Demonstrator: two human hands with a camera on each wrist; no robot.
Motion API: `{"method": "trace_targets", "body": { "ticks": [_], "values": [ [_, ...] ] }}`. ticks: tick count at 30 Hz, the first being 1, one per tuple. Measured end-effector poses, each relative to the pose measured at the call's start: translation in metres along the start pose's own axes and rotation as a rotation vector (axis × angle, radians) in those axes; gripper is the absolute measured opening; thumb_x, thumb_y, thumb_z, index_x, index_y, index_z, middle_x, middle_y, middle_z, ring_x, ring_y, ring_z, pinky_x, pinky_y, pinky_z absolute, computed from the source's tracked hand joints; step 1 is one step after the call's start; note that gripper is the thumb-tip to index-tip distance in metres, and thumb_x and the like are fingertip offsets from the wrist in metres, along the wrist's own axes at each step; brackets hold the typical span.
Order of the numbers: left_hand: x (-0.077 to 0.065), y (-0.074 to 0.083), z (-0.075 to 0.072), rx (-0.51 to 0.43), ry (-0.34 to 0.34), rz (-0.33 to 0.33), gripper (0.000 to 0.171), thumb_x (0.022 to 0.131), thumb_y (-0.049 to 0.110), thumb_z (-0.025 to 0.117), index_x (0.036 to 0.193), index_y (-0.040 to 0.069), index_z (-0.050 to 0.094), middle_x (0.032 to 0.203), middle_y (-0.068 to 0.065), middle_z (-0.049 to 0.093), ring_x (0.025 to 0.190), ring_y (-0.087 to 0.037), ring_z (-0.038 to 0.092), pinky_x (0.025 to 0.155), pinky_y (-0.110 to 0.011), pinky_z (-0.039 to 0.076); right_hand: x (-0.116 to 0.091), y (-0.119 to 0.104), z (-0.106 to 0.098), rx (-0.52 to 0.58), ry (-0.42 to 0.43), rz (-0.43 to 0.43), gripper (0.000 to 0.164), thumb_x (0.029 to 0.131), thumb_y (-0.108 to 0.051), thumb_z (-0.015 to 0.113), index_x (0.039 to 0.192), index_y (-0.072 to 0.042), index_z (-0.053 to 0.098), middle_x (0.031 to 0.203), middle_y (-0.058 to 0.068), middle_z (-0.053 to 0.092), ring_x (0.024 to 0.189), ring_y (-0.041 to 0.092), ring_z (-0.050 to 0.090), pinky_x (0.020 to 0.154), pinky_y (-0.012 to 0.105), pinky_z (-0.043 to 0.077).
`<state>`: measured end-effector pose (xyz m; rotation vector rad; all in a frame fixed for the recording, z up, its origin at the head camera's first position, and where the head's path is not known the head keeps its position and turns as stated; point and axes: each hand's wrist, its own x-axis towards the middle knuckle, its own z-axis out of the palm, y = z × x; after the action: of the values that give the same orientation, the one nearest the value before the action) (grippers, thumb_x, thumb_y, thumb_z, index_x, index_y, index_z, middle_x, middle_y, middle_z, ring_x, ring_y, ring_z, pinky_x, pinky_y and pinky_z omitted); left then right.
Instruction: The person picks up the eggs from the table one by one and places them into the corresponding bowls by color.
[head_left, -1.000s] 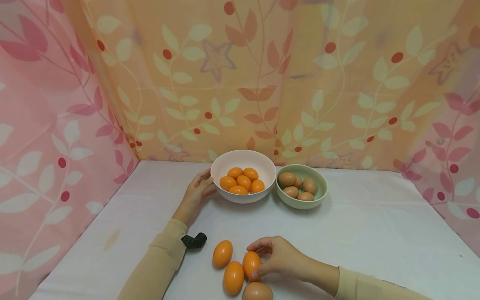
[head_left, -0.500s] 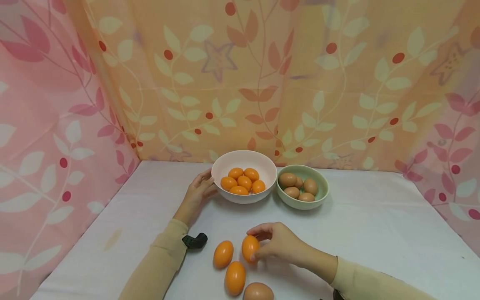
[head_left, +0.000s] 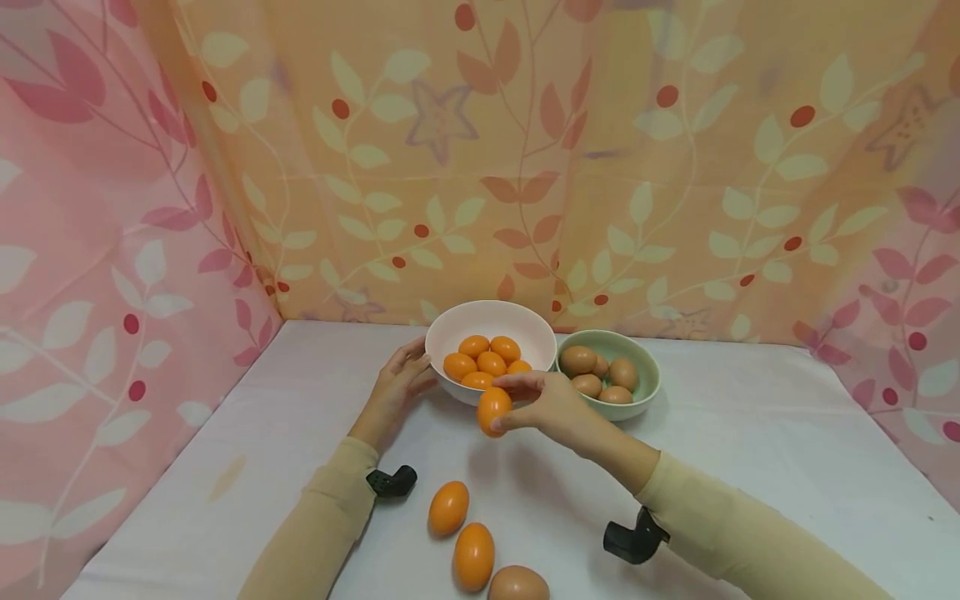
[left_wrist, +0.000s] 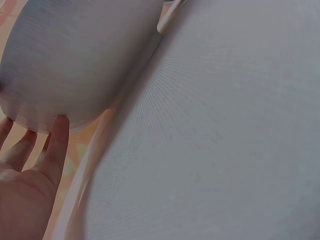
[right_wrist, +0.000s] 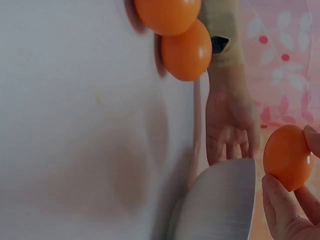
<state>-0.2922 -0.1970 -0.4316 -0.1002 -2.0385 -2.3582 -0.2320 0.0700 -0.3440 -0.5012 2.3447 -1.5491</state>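
My right hand (head_left: 555, 408) pinches an orange egg (head_left: 493, 412) between thumb and fingers, off the table and just in front of the white bowl (head_left: 450, 387). The right wrist view shows the same orange egg (right_wrist: 287, 157) at the fingertips. Several orange eggs lie in that bowl. My left hand (head_left: 393, 387) touches the bowl's left side; in the left wrist view its straight fingertips press on the bowl's outer wall (left_wrist: 75, 65). Two orange eggs (head_left: 448, 508) and a brown egg (head_left: 519, 583) lie on the table near the front.
A green bowl (head_left: 648, 396) with several brown eggs stands right beside the white bowl, partly behind my right hand. Patterned cloth (head_left: 450, 167) hangs behind and at both sides of the white table (head_left: 750, 433). Black wrist cameras (head_left: 636, 537) sit on both sleeves.
My right hand has lifted the orange egg from beside the other eggs and carried it forward to the white bowl's front. My left hand has stayed at the bowl.
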Motion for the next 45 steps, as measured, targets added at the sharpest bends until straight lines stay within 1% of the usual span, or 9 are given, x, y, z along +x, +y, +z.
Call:
{"method": "trace_targets", "body": {
  "ticks": [6, 9, 12, 15, 19, 26, 33, 39, 45],
  "values": [
    [0.0, 0.001, 0.0, 0.003, 0.001, -0.004, 0.049, 0.103, 0.022, 0.055, 0.149, 0.014, 0.042, 0.156, -0.006, 0.041, 0.131, -0.027, 0.052, 0.11, -0.048, 0.047, 0.02, -0.008, -0.003, 0.019, 0.039, -0.038, 0.055, 0.077, -0.017, 0.084, 0.127, -0.005, 0.066, 0.124, 0.01, 0.07, 0.112, 0.02, 0.065, 0.097, 0.03, 0.056],
    [0.0, 0.001, 0.0, 0.002, 0.0, -0.004, 0.049, 0.103, 0.022, 0.055, 0.15, 0.015, 0.042, 0.156, -0.005, 0.041, 0.132, -0.027, 0.05, 0.111, -0.048, 0.047, 0.03, -0.012, -0.004, 0.041, 0.051, -0.038, 0.053, 0.077, -0.016, 0.084, 0.127, -0.006, 0.067, 0.126, 0.01, 0.068, 0.115, 0.021, 0.063, 0.1, 0.031, 0.055],
    [0.001, 0.001, 0.0, -0.001, 0.0, 0.0, 0.049, 0.103, 0.022, 0.055, 0.149, 0.015, 0.043, 0.155, -0.005, 0.041, 0.129, -0.024, 0.053, 0.111, -0.049, 0.046, 0.042, -0.015, -0.004, 0.053, 0.056, -0.033, 0.053, 0.079, -0.015, 0.083, 0.128, -0.006, 0.066, 0.127, 0.011, 0.067, 0.115, 0.023, 0.062, 0.098, 0.031, 0.056],
    [0.0, 0.001, 0.0, 0.0, -0.002, 0.002, 0.049, 0.103, 0.023, 0.055, 0.149, 0.015, 0.042, 0.155, -0.005, 0.041, 0.124, -0.017, 0.055, 0.111, -0.048, 0.046, 0.053, -0.015, -0.003, 0.064, 0.075, -0.011, 0.053, 0.078, -0.014, 0.084, 0.128, -0.007, 0.066, 0.126, 0.011, 0.068, 0.113, 0.024, 0.064, 0.094, 0.03, 0.058],
    [0.0, 0.0, 0.0, -0.007, 0.001, 0.0, 0.049, 0.103, 0.022, 0.055, 0.149, 0.014, 0.042, 0.155, -0.005, 0.042, 0.119, -0.01, 0.057, 0.111, -0.048, 0.046, 0.066, -0.012, 0.0, 0.047, 0.101, 0.001, 0.053, 0.078, -0.015, 0.084, 0.128, -0.007, 0.066, 0.124, 0.01, 0.069, 0.109, 0.023, 0.065, 0.093, 0.028, 0.058],
    [-0.001, 0.001, 0.001, -0.015, 0.004, -0.003, 0.049, 0.102, 0.022, 0.055, 0.149, 0.013, 0.042, 0.156, -0.007, 0.04, 0.116, -0.009, 0.058, 0.111, -0.048, 0.046, 0.087, -0.005, 0.008, 0.046, 0.119, 0.029, 0.051, 0.077, -0.016, 0.085, 0.125, -0.009, 0.068, 0.12, 0.01, 0.071, 0.109, 0.022, 0.066, 0.094, 0.027, 0.057],
    [-0.003, 0.002, 0.002, -0.04, -0.003, -0.003, 0.048, 0.103, 0.021, 0.054, 0.149, 0.013, 0.043, 0.154, -0.007, 0.042, 0.112, -0.007, 0.06, 0.112, -0.048, 0.045, 0.102, 0.001, 0.016, 0.011, 0.119, 0.05, 0.05, 0.077, -0.017, 0.085, 0.124, -0.011, 0.07, 0.123, 0.009, 0.071, 0.111, 0.024, 0.066, 0.1, 0.031, 0.055],
    [-0.003, 0.002, 0.002, -0.036, -0.019, -0.001, 0.05, 0.103, 0.022, 0.054, 0.15, 0.013, 0.041, 0.155, -0.006, 0.041, 0.114, -0.007, 0.059, 0.113, -0.049, 0.044, 0.107, 0.003, 0.021, -0.014, 0.118, 0.073, 0.049, 0.079, -0.018, 0.083, 0.125, -0.012, 0.069, 0.125, 0.008, 0.07, 0.113, 0.024, 0.063, 0.103, 0.032, 0.053],
    [-0.002, 0.001, 0.0, -0.026, -0.021, -0.007, 0.05, 0.103, 0.024, 0.055, 0.15, 0.015, 0.041, 0.155, -0.005, 0.041, 0.119, -0.011, 0.057, 0.112, -0.049, 0.044, 0.113, 0.005, 0.026, -0.049, 0.099, 0.078, 0.045, 0.08, -0.016, 0.083, 0.123, -0.011, 0.07, 0.124, 0.007, 0.069, 0.112, 0.023, 0.062, 0.103, 0.032, 0.054]
  ]
}}
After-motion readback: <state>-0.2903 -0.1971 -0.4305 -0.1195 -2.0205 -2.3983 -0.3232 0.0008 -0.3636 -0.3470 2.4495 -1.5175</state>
